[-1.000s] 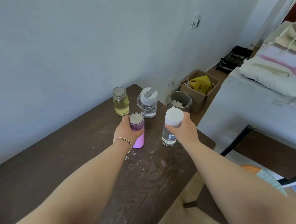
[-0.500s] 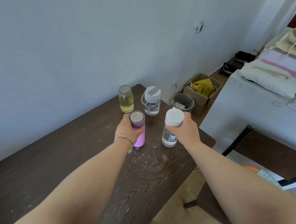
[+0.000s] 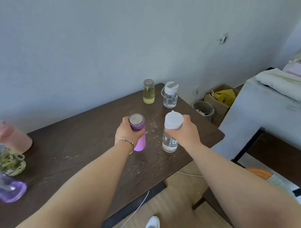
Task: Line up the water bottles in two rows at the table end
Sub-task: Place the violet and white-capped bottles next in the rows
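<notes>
Bottles stand in pairs at the far end of the dark wooden table (image 3: 78,139). At the back, near the wall, a small glass bottle of yellow liquid (image 3: 148,91) with a metal cap stands upright just beside a clear bottle with a white flip lid (image 3: 170,95); the two do not touch. Nearer the camera, the left hand (image 3: 127,132) wraps around the upper part of a purple bottle (image 3: 138,133), fingers curled closed against its side just under the flat metallic cap, a thin bracelet (image 3: 124,141) on the wrist. The right hand (image 3: 184,130) grips a clear bottle with a white cap (image 3: 170,132) around its neck, fingers pressed together around it, with the printed lower body showing below the palm. Both held bottles are upright, set apart from each other; the purple one lines up in front of the yellow bottle and the clear one in front of the flip-lid bottle, and whether their bases rest on the table cannot be told. Pale specks dust the wood between them. At the left edge, blurred, sit a pink bottle (image 3: 10,138), a greenish patterned one (image 3: 7,160) and a violet translucent one (image 3: 4,188), well apart from the group. Beyond the table end a grey bin (image 3: 203,109) and a cardboard box (image 3: 221,96) sit on the floor.
</notes>
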### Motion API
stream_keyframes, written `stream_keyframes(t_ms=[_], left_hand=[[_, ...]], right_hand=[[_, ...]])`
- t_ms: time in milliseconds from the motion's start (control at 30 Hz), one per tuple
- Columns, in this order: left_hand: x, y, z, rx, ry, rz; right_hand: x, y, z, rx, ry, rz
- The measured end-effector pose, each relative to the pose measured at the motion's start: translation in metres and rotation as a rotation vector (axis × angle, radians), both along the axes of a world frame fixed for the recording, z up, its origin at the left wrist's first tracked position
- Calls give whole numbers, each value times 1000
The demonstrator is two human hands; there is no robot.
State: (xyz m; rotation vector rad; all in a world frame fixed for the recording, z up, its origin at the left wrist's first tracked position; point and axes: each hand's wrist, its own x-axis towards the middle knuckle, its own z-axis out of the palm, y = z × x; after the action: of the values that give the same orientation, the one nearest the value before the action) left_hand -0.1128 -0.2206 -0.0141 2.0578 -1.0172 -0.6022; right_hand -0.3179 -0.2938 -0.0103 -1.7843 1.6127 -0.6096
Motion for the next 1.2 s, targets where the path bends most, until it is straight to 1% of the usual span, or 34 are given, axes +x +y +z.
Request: stream_keyframes(t_ms=[233,500,700,967,1200], left_hand=[[23,104,7,-13,-19,118],[81,198,20,-40,-35,261],[143,274,18,-24,-55,301],[240,381,7,-7,-73,337],[306,446,-12,27,-58,409]], right_hand=[[36,69,11,11,-13,108],[106,139,20,-11,-40,233],[172,204,22,-6,-60,274],[274,301,11,48,-86,304],[350,364,-7,66,-79,363]])
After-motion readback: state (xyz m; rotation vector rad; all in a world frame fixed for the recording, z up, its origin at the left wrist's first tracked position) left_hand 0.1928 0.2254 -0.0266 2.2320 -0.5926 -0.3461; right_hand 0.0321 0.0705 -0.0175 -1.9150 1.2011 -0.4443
